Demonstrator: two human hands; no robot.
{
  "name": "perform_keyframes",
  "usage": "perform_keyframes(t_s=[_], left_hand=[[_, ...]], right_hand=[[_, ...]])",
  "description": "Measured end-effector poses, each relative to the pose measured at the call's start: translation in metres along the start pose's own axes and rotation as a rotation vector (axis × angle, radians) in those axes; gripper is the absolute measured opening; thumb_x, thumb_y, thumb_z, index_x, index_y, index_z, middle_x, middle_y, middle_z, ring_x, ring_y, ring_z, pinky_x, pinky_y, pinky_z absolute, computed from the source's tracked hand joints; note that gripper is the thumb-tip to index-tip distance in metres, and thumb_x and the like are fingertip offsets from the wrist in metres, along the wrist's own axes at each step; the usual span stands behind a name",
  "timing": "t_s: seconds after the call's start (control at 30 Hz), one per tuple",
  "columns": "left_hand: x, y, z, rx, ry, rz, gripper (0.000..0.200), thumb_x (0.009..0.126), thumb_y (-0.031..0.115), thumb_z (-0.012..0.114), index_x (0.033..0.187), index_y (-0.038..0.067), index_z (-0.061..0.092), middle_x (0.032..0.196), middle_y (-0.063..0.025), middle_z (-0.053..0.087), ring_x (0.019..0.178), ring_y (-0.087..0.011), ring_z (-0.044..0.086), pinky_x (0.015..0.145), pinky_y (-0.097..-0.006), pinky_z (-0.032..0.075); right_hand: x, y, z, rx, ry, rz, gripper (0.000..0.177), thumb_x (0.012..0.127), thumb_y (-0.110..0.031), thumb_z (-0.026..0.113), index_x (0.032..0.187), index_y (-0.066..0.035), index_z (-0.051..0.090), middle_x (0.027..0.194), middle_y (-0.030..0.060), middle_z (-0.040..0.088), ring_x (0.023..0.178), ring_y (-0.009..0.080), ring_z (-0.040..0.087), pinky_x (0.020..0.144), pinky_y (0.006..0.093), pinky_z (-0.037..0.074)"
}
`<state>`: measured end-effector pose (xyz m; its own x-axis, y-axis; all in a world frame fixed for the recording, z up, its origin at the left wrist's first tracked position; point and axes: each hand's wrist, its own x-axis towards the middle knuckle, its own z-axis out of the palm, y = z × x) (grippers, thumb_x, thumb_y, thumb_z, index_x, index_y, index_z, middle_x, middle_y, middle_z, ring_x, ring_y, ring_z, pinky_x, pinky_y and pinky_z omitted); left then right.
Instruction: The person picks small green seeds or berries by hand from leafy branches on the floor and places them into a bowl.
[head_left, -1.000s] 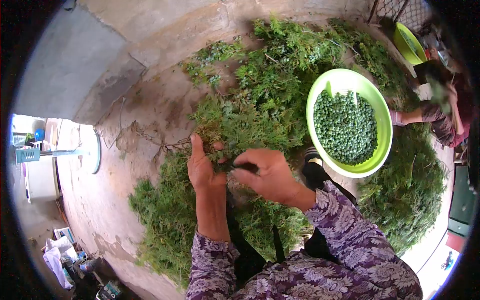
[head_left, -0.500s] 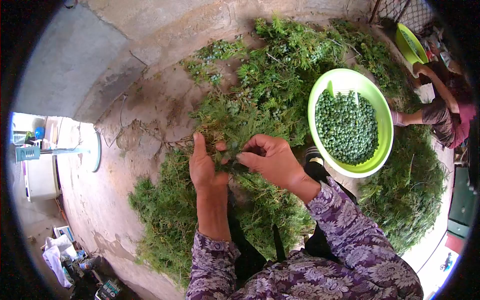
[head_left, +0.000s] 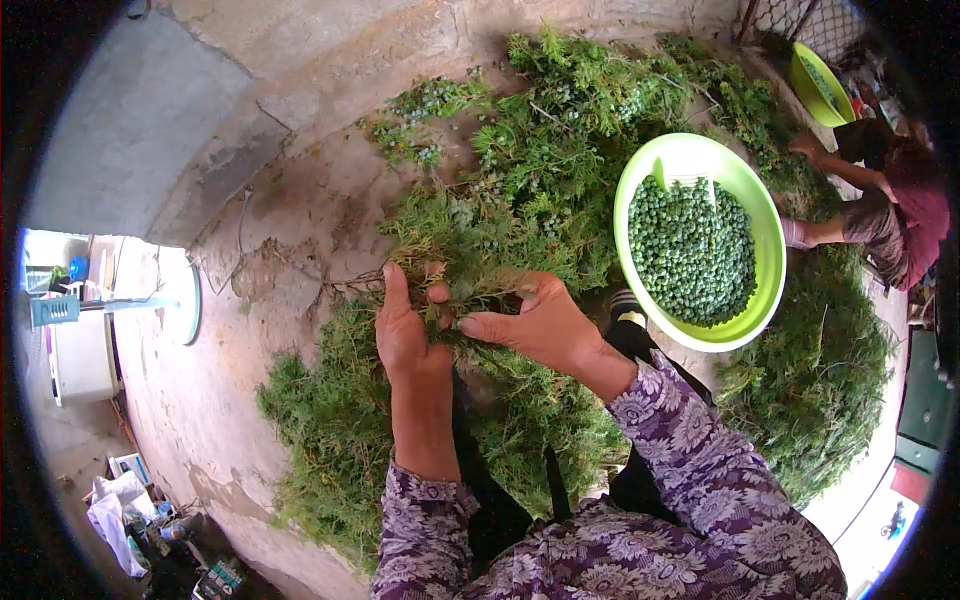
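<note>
My left hand (head_left: 408, 335) is closed round an evergreen sprig (head_left: 440, 235) with scaly green leaves and some yellowed tips. Its thumb points up and its fingertips show through the leaves. Just right of it, my right hand (head_left: 555, 325) reaches in at the sprig, thumb stretched left and apart from the forefinger; its other fingers are partly hidden. Beyond my right wrist stands a light-green basin (head_left: 625, 235), holding many small round green berries (head_left: 692, 255).
Cut evergreen branches (head_left: 560, 130) with bluish berries lie ahead, and more greenery (head_left: 330, 430) is heaped around my legs. Another person (head_left: 890, 210) sits at the right, near a second green basin (head_left: 820, 85). A pedestal fan (head_left: 185, 300) stands left.
My right thumb has moved left toward my left hand and spread from the forefinger. The other person's hand has left the rim of the far basin and come down toward the branches.
</note>
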<state>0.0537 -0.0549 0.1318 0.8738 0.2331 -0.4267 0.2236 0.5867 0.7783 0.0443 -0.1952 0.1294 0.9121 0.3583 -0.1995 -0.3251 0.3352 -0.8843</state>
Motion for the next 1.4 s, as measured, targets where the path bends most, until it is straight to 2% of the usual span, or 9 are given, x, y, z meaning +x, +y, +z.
perform_keyframes(t_s=[0.1, 0.2, 0.3, 0.4, 0.67, 0.8, 1.0, 1.2, 1.4], left_hand=[[-0.002, 0.0, 0.003, -0.016, 0.008, 0.003, 0.03, 0.089, 0.035, 0.044, 0.094, 0.007, 0.054, 0.075, -0.001, 0.056, 0.059, -0.0093, 0.048, 0.046, -0.0233, 0.034], [-0.003, 0.0, 0.003, 0.013, 0.025, 0.01, 0.03, 0.089, 0.035, 0.044, 0.093, 0.007, 0.054, 0.074, -0.0015, 0.056, 0.058, -0.0097, 0.048, 0.046, -0.0236, 0.035], [0.002, -0.005, -0.002, -0.054, -0.016, -0.008, 0.03, 0.089, 0.033, 0.044, 0.097, 0.006, 0.053, 0.081, -0.0039, 0.057, 0.066, -0.0146, 0.053, 0.059, -0.0296, 0.046], [-0.002, -0.007, 0.01, -0.031, 0.102, -0.003, 0.032, 0.089, 0.036, 0.044, 0.092, 0.005, 0.054, 0.07, -0.0023, 0.054, 0.056, -0.0116, 0.048, 0.047, -0.0243, 0.036], [-0.009, 0.001, 0.008, -0.051, -0.043, -0.075, 0.034, 0.088, 0.038, 0.043, 0.09, 0.005, 0.053, 0.062, -0.0025, 0.051, 0.051, -0.0129, 0.043, 0.045, -0.0254, 0.035], [-0.013, 0.005, 0.013, 0.046, 0.086, -0.087, 0.034, 0.088, 0.039, 0.043, 0.089, 0.006, 0.053, 0.063, -0.0011, 0.05, 0.05, -0.0118, 0.042, 0.043, -0.0237, 0.032], [-0.002, 0.021, -0.009, -0.107, 0.064, -0.027, 0.031, 0.087, 0.038, 0.046, 0.087, 0.008, 0.054, 0.064, 0.0011, 0.05, 0.052, -0.0077, 0.043, 0.042, -0.023, 0.031], [-0.005, 0.011, 0.0, -0.009, 0.024, -0.064, 0.029, 0.087, 0.037, 0.048, 0.087, 0.009, 0.055, 0.064, 0.0019, 0.051, 0.053, -0.0084, 0.045, 0.043, -0.0232, 0.033], [-0.007, 0.005, 0.002, 0.036, -0.019, -0.167, 0.027, 0.087, 0.035, 0.046, 0.088, 0.009, 0.054, 0.067, 0.0005, 0.053, 0.054, -0.0104, 0.047, 0.043, -0.0242, 0.036]], right_hand=[[-0.001, -0.002, 0.001, 0.049, 0.013, 0.011, 0.039, 0.066, -0.004, 0.072, 0.102, -0.003, 0.055, 0.09, 0.0023, 0.06, 0.08, 0.0052, 0.053, 0.071, 0.0209, 0.045], [0.0, 0.008, -0.001, -0.3, 0.072, 0.078, 0.043, 0.063, -0.02, 0.076, 0.098, -0.005, 0.055, 0.082, 0.0036, 0.062, 0.067, 0.0072, 0.054, 0.061, 0.0233, 0.045], [0.006, 0.025, 0.0, -0.284, 0.137, -0.143, 0.046, 0.059, -0.025, 0.078, 0.094, -0.006, 0.054, 0.079, 0.006, 0.061, 0.065, 0.0087, 0.054, 0.06, 0.024, 0.045], [0.01, 0.035, -0.001, -0.379, 0.157, -0.263, 0.045, 0.06, -0.025, 0.076, 0.093, -0.004, 0.054, 0.077, 0.006, 0.061, 0.066, 0.0092, 0.054, 0.06, 0.0244, 0.045], [0.004, 0.007, 0.001, -0.078, 0.066, 0.109, 0.018, 0.073, -0.005, 0.06, 0.09, 0.0, 0.055, 0.071, 0.0027, 0.06, 0.059, 0.0067, 0.055, 0.054, 0.0208, 0.045], [0.003, -0.006, -0.004, -0.357, 0.03, 0.136, 0.019, 0.073, -0.005, 0.055, 0.091, 0.001, 0.055, 0.071, 0.0041, 0.061, 0.059, 0.0089, 0.056, 0.053, 0.0208, 0.045], [0.0, -0.018, -0.028, -0.202, -0.016, 0.223, 0.018, 0.075, -0.007, 0.05, 0.091, 0.0, 0.055, 0.07, 0.0048, 0.059, 0.058, 0.0119, 0.058, 0.049, 0.022, 0.046], [0.013, -0.012, -0.04, 0.305, 0.006, 0.292, 0.021, 0.083, -0.023, 0.055, 0.092, -0.004, 0.054, 0.077, 0.0016, 0.055, 0.057, 0.0087, 0.05, 0.042, 0.0202, 0.038], [0.011, -0.014, -0.023, -0.146, -0.156, 0.193, 0.027, 0.077, -0.027, 0.063, 0.085, -0.002, 0.059, 0.072, -0.0006, 0.056, 0.06, 0.0048, 0.048, 0.052, 0.0208, 0.039]])
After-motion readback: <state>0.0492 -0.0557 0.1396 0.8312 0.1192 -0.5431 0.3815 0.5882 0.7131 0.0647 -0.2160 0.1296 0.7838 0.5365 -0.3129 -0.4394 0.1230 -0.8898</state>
